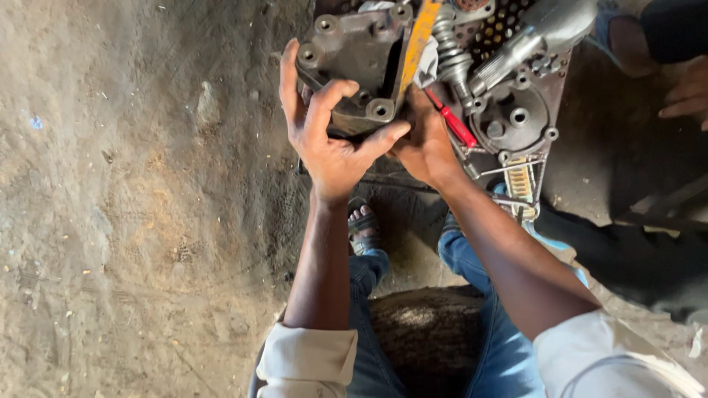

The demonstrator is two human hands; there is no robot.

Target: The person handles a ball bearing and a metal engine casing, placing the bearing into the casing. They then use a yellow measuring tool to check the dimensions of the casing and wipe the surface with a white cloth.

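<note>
One dusty earthen floor [133,221] is seen beneath the work. One round, perforated metal machine body [516,110], dark and greasy, is positioned at top right, with one coiled steel spring [451,55] and one red-handled tool [457,125] lying against it. One grey cast block [358,51], roughly square with four round corner bosses, is gripped at its lower edge by the left hand [332,140], fingers curled. The right hand [428,144] is pressed behind the block; its grip cannot be determined.

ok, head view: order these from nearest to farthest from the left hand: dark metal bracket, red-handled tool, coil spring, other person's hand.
From the left hand:
1. Dark metal bracket, in its grip.
2. Red-handled tool, just right, past the right hand.
3. Coil spring, up and right.
4. Other person's hand, far right edge.
</note>
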